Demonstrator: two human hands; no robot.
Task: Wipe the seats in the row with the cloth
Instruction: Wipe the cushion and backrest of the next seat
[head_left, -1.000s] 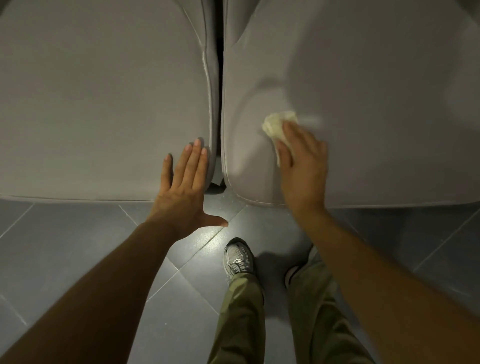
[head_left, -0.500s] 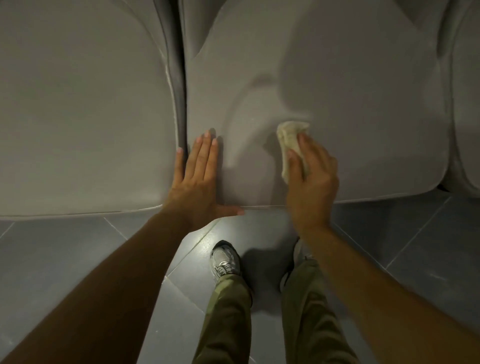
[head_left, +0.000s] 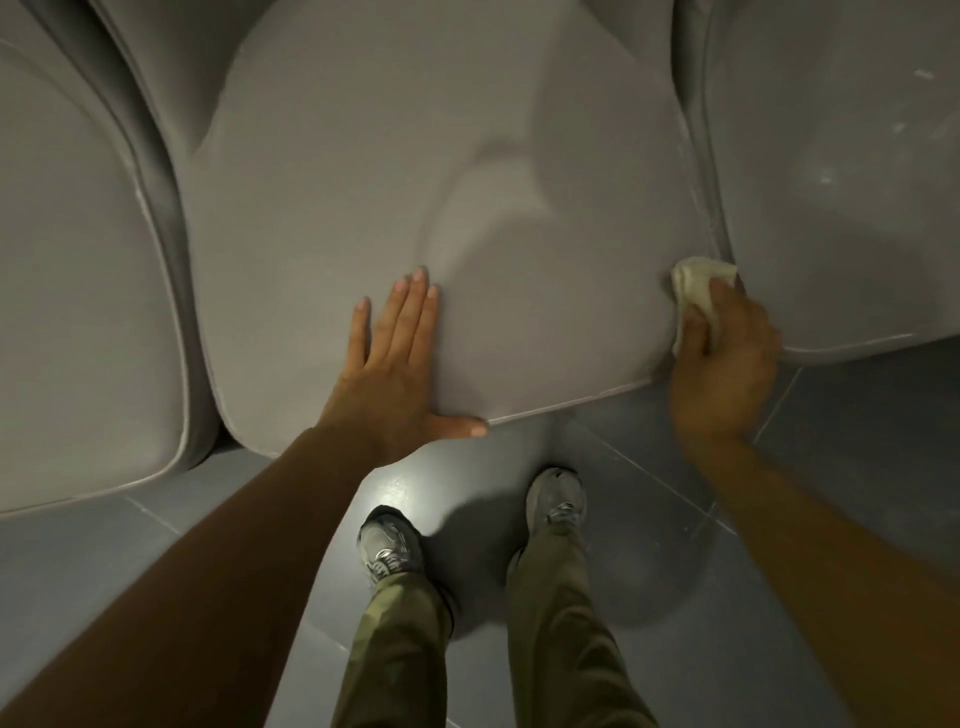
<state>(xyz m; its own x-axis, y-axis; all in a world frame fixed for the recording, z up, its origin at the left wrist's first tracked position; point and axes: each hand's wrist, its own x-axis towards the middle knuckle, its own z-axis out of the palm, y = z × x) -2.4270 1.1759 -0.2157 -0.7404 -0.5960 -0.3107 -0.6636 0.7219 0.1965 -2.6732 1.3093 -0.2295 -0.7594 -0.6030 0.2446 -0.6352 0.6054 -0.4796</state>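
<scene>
Three grey moulded seats stand side by side: a left seat (head_left: 78, 322), a middle seat (head_left: 395, 171) and a right seat (head_left: 841, 197). My left hand (head_left: 395, 364) rests flat on the middle seat's front part, fingers straight, thumb along the front edge. My right hand (head_left: 722, 364) grips a crumpled pale yellow cloth (head_left: 698, 283) and holds it at the middle seat's front right corner, by the gap to the right seat. Part of the cloth is hidden under my fingers.
Dark grey floor tiles (head_left: 857, 467) lie below the seats. My two legs in olive trousers and grey trainers (head_left: 389, 551) stand in front of the middle seat. The right seat shows pale specks and smears (head_left: 826, 176).
The view has shifted right along the row. My right hand swept the cloth from the middle seat's centre to its front right corner. My left hand moved from the seat's left edge further onto it.
</scene>
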